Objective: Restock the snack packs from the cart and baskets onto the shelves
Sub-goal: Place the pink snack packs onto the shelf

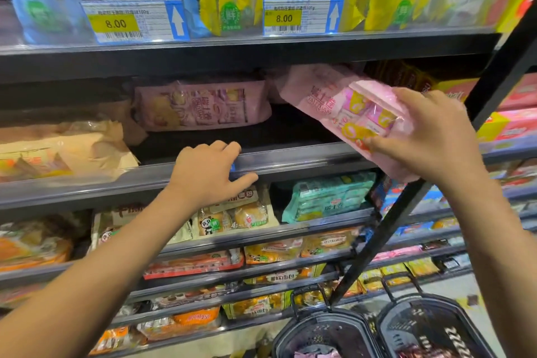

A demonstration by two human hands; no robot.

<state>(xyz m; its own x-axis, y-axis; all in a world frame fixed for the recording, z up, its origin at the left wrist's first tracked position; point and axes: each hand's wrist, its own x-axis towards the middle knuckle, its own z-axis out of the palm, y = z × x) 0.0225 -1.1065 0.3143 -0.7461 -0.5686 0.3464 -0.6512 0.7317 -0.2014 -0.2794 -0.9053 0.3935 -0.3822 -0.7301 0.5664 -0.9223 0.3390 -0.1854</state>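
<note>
My right hand [430,136] grips a pink snack pack [331,102] by its near end and holds it tilted, its far end inside the second shelf's opening. A similar pink-purple pack [203,106] lies further back on that shelf, to the left. My left hand [212,171] rests on the shelf's front rail [305,157], fingers curled over its edge. Two dark baskets [328,334] [433,325] stand on the floor at the bottom right, with a few packs showing in them.
Beige packs [58,154] fill the left of the same shelf. Above hang blue and yellow bags with 8.00 price tags [133,22]. Lower shelves hold a green pack [328,196], bread packs [232,215] and orange packs. A black slanted upright [406,212] divides off the right bay.
</note>
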